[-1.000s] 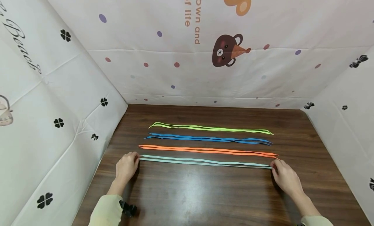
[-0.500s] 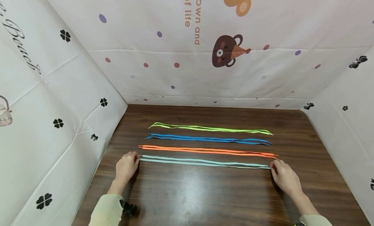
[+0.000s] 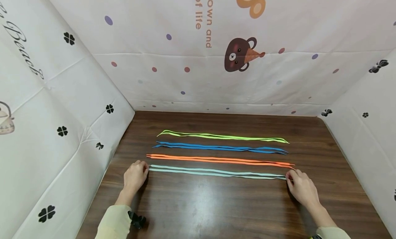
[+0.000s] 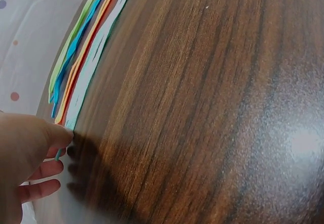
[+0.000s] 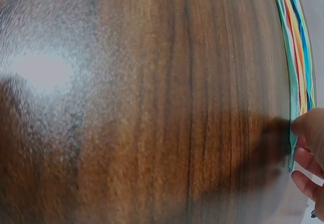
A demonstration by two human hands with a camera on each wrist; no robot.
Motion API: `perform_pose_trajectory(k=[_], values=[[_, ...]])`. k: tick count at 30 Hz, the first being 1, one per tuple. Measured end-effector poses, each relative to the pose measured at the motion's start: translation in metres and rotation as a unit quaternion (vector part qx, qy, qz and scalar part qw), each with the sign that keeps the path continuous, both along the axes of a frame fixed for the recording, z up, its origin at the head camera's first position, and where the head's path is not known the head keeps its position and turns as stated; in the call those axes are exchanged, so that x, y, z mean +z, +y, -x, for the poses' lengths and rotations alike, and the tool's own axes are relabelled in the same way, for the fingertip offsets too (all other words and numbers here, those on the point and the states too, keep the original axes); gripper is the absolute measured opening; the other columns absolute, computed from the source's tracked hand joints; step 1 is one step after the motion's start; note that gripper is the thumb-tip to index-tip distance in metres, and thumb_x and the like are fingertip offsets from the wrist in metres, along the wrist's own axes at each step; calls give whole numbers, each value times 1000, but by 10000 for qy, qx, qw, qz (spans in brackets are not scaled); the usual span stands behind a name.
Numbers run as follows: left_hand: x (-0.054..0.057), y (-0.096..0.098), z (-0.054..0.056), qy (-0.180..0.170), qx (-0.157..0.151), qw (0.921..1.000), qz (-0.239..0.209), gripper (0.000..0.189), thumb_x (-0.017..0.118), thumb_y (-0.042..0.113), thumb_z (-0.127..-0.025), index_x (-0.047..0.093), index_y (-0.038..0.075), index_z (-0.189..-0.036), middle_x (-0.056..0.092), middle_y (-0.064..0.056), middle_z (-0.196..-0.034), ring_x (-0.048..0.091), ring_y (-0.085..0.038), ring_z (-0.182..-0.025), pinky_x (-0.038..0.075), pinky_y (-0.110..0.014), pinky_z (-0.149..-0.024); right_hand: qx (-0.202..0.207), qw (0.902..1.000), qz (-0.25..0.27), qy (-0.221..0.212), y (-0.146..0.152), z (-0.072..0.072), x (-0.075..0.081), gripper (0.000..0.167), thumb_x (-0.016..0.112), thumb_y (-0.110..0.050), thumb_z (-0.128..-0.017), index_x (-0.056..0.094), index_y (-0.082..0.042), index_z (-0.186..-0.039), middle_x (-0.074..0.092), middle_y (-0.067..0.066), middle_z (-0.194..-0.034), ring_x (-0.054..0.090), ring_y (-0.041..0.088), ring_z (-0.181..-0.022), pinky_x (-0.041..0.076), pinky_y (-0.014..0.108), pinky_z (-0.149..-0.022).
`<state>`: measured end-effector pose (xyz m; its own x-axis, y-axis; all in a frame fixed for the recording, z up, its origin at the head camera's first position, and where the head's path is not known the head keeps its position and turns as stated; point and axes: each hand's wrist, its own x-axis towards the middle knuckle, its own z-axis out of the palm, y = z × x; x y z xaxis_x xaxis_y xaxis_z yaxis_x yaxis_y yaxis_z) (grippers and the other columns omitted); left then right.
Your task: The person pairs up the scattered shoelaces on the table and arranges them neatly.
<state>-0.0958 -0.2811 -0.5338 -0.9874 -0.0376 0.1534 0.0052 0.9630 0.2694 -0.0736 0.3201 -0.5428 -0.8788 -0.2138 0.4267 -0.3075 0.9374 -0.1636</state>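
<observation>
Pale mint-green shoelaces (image 3: pixel 216 173) lie stretched left to right, nearest the person, in two long strands. My left hand (image 3: pixel 135 177) pinches their left ends; in the left wrist view a thin tip (image 4: pixel 58 154) pokes out below the thumb. At the other end my right hand (image 3: pixel 302 187) pinches the right ends, with a bit of lace (image 5: pixel 292 158) passing down past the fingers. Just beyond lie orange shoelaces (image 3: pixel 216 159), their right tips close to the right hand. Farther back run blue shoelaces (image 3: pixel 219 148) and yellow-green shoelaces (image 3: pixel 222 136), roughly parallel.
Everything rests on a dark brown wood-grain table (image 3: pixel 198 208) with a glossy light spot. White printed cloth (image 3: pixel 198 81) walls off the back and both sides. A black device (image 3: pixel 137 220) sits at the left wrist.
The left hand shifts very slightly to the right. The right hand still pinches its end, about where it was half a second ago. The other laces keep their places.
</observation>
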Motion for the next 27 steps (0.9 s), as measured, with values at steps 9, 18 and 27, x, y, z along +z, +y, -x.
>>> perform_pose_trajectory(k=[9, 18, 27], values=[[-3, 1, 1, 211, -3, 9998, -65, 9, 73, 7, -74, 65, 10, -74, 57, -1, -71, 56, -20, -63, 46, -36, -49, -136, 9999, -24, -70, 1, -1, -1, 22, 73, 2, -62, 56, -7, -73, 51, 7, -68, 46, 24, -55, 34, 35, -44], [-3, -2, 0, 193, 25, 9997, -152, 8, 73, 8, -74, 66, 10, -77, 59, -4, -77, 59, -24, -68, 47, -39, -52, -158, 9999, 35, -49, 2, -1, -1, 22, 73, 2, -62, 58, -6, -75, 53, 9, -71, 50, 29, -58, 38, 41, -44], [6, -8, -3, -9, 49, 9998, -204, 11, 74, 10, -74, 67, 10, -83, 62, -4, -80, 62, -26, -72, 47, -43, -54, -245, 9996, 45, -120, 5, -2, 5, 22, 74, 1, -63, 61, -6, -79, 55, 11, -74, 53, 32, -61, 39, 45, -46]])
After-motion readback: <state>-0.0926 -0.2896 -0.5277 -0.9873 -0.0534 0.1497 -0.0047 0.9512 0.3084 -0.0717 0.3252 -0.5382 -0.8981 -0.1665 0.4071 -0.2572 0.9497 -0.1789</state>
